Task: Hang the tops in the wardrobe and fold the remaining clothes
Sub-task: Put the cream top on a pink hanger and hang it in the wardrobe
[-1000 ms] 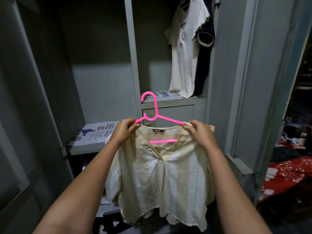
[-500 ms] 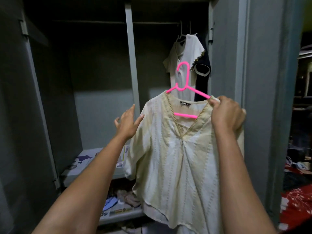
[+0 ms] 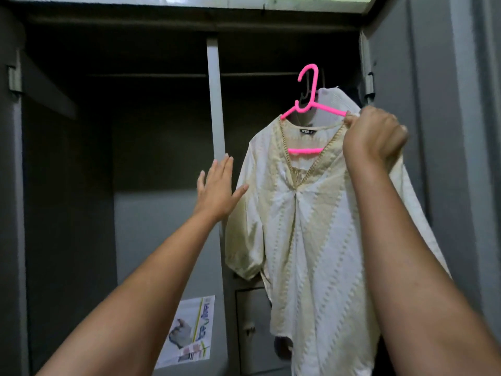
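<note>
A cream striped top hangs on a pink hanger, raised in front of the open grey wardrobe's right compartment. My right hand grips the hanger's right end together with the top's shoulder. The hook sits just at the height of the dark rail, close to it; whether it rests on the rail I cannot tell. My left hand is spread open beside the top's left sleeve, holding nothing. A white garment hangs behind the hanger, mostly hidden.
A grey upright divider splits the wardrobe; the left compartment is dark with its own rail. The right door stands open next to my right hand. Printed paper lies on a low shelf, and a drawer front sits under the top.
My left hand let go of the hanger and opened. My right hand lifted the top and hanger up and to the right, toward the rail.
</note>
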{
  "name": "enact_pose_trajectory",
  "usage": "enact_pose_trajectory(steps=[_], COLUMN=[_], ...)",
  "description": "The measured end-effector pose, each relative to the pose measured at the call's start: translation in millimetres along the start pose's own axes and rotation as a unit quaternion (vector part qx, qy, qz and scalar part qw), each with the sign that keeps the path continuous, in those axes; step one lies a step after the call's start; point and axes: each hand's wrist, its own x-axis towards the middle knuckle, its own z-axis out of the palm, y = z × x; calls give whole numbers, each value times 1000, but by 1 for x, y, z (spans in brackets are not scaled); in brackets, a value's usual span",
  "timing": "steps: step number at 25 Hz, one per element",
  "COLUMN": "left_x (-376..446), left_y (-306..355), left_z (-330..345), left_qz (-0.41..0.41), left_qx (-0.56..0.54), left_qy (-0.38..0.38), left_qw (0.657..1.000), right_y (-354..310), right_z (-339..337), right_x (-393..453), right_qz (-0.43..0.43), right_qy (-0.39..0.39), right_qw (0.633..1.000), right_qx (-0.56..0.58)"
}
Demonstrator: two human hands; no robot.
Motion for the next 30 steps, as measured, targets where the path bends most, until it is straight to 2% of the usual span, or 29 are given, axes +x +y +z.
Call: enact_pose_trajectory(steps=[2,7,12,24,30], left_x=[38,122,150,153,148], left_y=[-6,-7,-2,-7,-6], left_z=[12,37,56,65,62], left_qz=[6,81,41,64,71], left_qx=[22,112,176,218,210], left_qy=[54,156,245,276,259], left_qw=[998,978,953,934,940], right_y=[-19,-62,-79,-99,-76], right_z=[36,114,164,213,236], right_x=[30,101,155,153,112], right_qz=[1,-29,-23,-87,-164], right_qy=[13,34,57,50,83], right_qw=[1000,999,997,982,950], right_qx=[0,-15,-47,-161,-254])
